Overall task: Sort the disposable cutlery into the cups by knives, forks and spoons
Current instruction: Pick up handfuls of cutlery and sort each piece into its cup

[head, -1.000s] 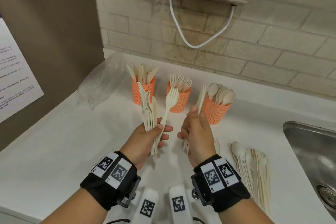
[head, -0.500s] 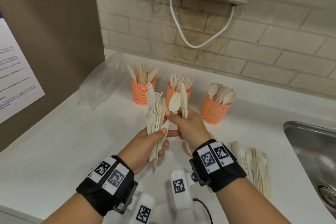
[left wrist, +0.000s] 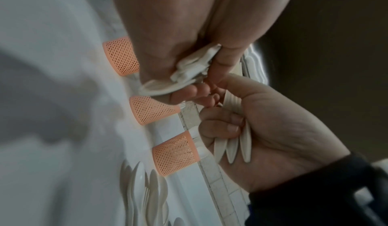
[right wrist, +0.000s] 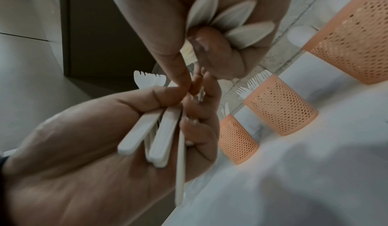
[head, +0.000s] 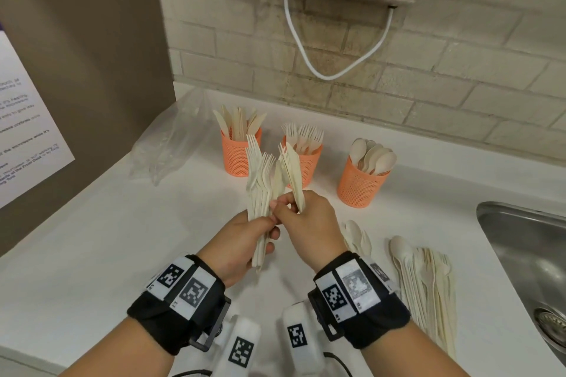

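Cups: three orange mesh cups are standing in a row behind the hands. The knife cup (head: 239, 152) is farthest from the sink (head: 520, 242), the fork cup (head: 306, 159) in the middle, the spoon cup (head: 361, 184) nearest it.
Left hand (head: 242, 242): gripping a mixed bunch of cutlery (head: 260, 180), fingers curling round the handles, fork heads pointing up.
Right hand (head: 309, 223): holding a small sheaf of pieces (head: 292, 174) while thumb and forefinger are pinching at the left bunch.
Loose pile (head: 425, 278): lying on the counter (head: 92, 242) beside the sink; count unclear.
Head view only: plastic bag (head: 171, 138) beside the knife cup.
Right wrist view only: three rounded handle ends (right wrist: 228, 15) are fanning from the right fist.
Left wrist view: cups sideways; counter blurred.
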The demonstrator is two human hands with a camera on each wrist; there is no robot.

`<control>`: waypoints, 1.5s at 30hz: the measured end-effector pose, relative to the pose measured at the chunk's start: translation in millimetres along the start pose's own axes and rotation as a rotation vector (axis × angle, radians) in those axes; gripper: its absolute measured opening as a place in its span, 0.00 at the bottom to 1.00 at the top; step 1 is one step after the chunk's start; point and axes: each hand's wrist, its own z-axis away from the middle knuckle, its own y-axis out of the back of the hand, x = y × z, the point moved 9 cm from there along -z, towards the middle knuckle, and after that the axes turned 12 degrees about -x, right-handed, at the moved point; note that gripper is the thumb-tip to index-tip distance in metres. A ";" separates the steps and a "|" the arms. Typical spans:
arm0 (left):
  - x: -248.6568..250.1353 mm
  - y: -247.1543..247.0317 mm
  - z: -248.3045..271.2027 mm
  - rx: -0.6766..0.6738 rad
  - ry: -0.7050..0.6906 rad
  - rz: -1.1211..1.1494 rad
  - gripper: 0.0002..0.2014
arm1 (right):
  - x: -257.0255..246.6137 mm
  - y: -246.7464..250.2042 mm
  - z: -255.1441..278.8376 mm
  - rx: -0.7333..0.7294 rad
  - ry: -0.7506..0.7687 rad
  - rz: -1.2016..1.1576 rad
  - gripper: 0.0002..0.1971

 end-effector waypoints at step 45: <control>-7.1 -18.9 8.3 -0.185 0.076 0.064 0.21 | 7.4 7.7 -10.1 -0.083 -0.060 -0.526 0.04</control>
